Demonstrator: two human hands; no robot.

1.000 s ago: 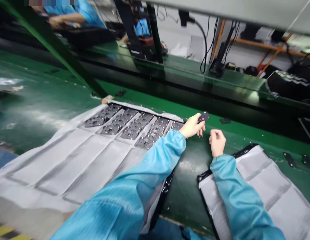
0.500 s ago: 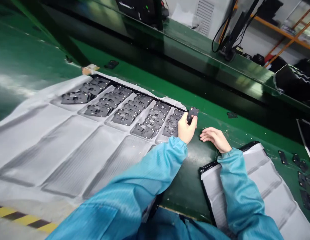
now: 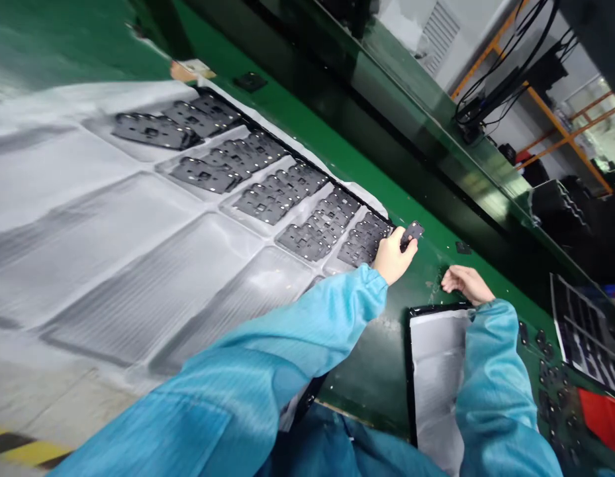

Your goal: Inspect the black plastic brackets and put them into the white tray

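My left hand (image 3: pixel 394 257) is closed on a small flat black plate (image 3: pixel 413 232), pinched between thumb and fingers and tilted up. It is just right of a grey compartmented tray (image 3: pixel 173 218), whose far row of compartments holds overlapping black plates (image 3: pixel 314 228) with small holes and bright dots. My right hand (image 3: pixel 469 283) hovers above the green table, fingers stretched and slightly curved, with no part visible in it. Below its wrist lies a second tray (image 3: pixel 439 358) with a black rim and grey lining, partly hidden by my right sleeve.
Loose black plates lie on the green table (image 3: pixel 371 391): one at the far edge (image 3: pixel 250 81), one beyond my right hand (image 3: pixel 463 247), several at the right (image 3: pixel 550 391). A red object (image 3: pixel 602 417) and a dark slotted tray (image 3: pixel 588 331) are also at the right. A raised ledge (image 3: pixel 411 106) runs behind.
The view has turned and shifted right, bringing the red object into sight. My left hand still grips the black plate beside the tray; my right hand stays empty over the table.
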